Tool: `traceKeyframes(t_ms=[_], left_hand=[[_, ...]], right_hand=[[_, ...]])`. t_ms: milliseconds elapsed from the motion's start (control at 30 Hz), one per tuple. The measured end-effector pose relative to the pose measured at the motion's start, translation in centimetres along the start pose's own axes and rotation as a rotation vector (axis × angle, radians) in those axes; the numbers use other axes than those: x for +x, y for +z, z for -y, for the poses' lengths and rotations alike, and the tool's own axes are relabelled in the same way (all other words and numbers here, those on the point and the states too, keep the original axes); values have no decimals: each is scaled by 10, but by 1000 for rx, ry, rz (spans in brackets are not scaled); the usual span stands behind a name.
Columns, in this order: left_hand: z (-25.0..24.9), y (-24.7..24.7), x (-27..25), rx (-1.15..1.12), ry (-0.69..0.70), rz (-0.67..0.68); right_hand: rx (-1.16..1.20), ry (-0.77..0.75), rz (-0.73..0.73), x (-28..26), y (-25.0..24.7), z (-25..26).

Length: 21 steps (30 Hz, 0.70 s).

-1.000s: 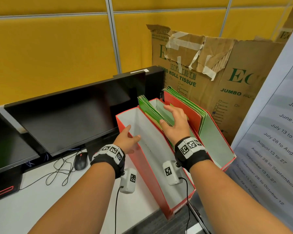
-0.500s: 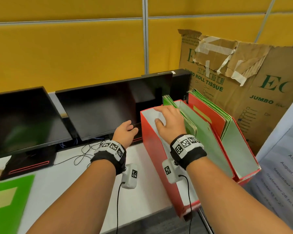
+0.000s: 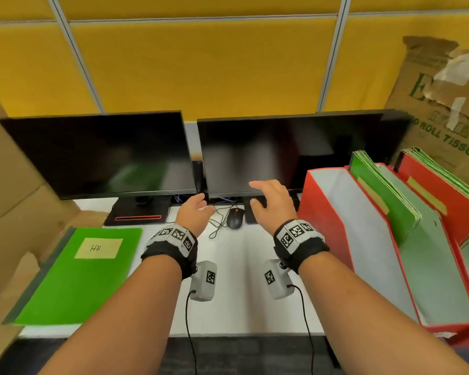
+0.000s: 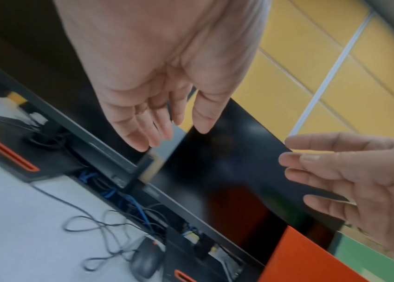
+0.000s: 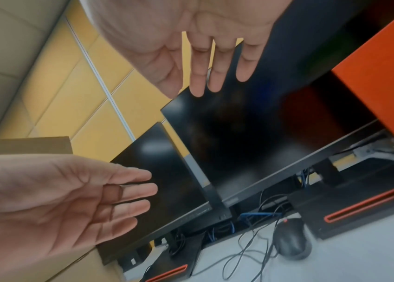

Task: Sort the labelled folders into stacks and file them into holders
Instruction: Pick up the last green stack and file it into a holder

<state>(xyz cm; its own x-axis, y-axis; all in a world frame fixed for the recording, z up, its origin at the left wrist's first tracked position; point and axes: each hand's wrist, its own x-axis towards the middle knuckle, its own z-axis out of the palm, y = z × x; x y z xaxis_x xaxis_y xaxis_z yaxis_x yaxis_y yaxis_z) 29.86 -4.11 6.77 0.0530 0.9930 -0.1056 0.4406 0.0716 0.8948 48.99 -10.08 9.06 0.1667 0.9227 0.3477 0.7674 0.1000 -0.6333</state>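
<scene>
A green folder (image 3: 76, 274) with a yellow label reading "HR" lies flat on the white desk (image 3: 238, 299) at the left. Red file holders (image 3: 333, 226) stand at the right; the nearest one shows only its pale inside, the one behind it holds green folders (image 3: 382, 196), and a third holds red and green folders (image 3: 444, 196). My left hand (image 3: 194, 209) and right hand (image 3: 271, 201) hover over the middle of the desk, both with relaxed fingers and holding nothing. In the wrist views the left fingers (image 4: 142, 131) and right fingers (image 5: 215, 72) hang straight and bare.
Two dark monitors (image 3: 103, 152) (image 3: 290, 150) stand at the back before a yellow partition. A black mouse (image 3: 234, 217) and loose cables lie between my hands. Cardboard boxes stand at the far left (image 3: 14, 185) and at the back right (image 3: 444, 104).
Both hands have left the red holders and moved left to the middle of the desk. The view has swung left, bringing the HR folder fully into sight.
</scene>
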Motion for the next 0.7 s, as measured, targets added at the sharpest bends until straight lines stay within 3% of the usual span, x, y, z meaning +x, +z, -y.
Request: traceKeyframes(t_ms=[400, 700], left_hand=[[101, -132, 25, 91, -138, -73], [198, -224, 35, 312, -360, -83]], right_hand=[[26, 46, 220, -2, 139, 73], [21, 72, 437, -21, 254, 112]])
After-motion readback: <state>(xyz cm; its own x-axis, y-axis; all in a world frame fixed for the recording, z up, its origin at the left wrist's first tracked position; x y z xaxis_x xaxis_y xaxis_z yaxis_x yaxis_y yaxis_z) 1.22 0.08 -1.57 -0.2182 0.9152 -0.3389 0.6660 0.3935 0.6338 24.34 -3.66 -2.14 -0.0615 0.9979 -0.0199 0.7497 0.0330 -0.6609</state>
